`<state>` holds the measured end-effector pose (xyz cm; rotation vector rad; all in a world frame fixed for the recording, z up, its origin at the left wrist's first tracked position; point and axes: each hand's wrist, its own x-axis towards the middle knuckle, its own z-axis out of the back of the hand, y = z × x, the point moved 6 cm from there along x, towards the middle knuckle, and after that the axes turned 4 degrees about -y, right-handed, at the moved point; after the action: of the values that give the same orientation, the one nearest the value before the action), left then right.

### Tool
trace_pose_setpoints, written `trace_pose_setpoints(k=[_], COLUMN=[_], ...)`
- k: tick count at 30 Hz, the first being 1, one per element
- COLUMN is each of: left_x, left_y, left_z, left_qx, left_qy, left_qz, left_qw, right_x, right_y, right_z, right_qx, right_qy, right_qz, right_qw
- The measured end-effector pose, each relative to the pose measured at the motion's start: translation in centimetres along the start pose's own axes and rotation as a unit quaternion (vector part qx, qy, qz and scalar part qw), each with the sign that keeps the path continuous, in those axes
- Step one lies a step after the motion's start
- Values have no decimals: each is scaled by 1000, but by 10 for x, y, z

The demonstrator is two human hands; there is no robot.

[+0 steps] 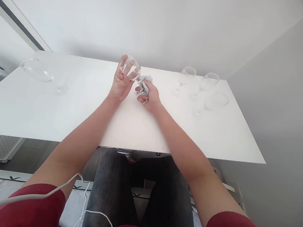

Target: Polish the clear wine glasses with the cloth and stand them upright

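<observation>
Above the middle of the white table, my left hand is closed around the bowl of a clear wine glass, its fingers showing through the glass. The glass is tilted, with its rim to the upper left and its stem towards my right hand. That hand grips a crumpled whitish cloth, bunched around the stem end. The cloth and fingers hide most of the stem and the foot.
On the white table, a wine glass lies at the left. To the right are an upright glass, another upright glass and a glass lying down. The wall borders the back edge. A white cable crosses my left sleeve.
</observation>
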<state>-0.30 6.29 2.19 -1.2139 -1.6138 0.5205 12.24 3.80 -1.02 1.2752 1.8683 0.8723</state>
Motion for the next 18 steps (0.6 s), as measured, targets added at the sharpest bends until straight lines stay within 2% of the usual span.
trace_pose_setpoints(k=[3, 6, 8, 11, 14, 16, 18], left_x=[0, -1, -2, -4, -3, -2, -2], left_y=[1, 1, 1, 2, 4, 6, 6], left_z=[-2, -2, -3, -9, -10, -7, -4], left_qx=[8, 21, 13, -18, -24, -12, -2], left_qy=[8, 22, 42, 81, 76, 53, 34], left_qz=[16, 9, 6, 20, 37, 37, 35], left_qw=[1000, 1000, 999, 996, 996, 998, 999], right_x=[1, 1, 3, 9, 12, 13, 13], right_y=[-4, -5, -5, 0, 4, 3, -1], right_z=[1, 1, 1, 5, 12, 16, 16], right_qx=[17, 22, 23, 28, 35, 34, 29], right_qy=[26, 38, 24, -31, -76, -86, -68], right_qz=[-63, -79, -57, 25, 94, 95, 46], right_qw=[998, 996, 998, 999, 992, 991, 996])
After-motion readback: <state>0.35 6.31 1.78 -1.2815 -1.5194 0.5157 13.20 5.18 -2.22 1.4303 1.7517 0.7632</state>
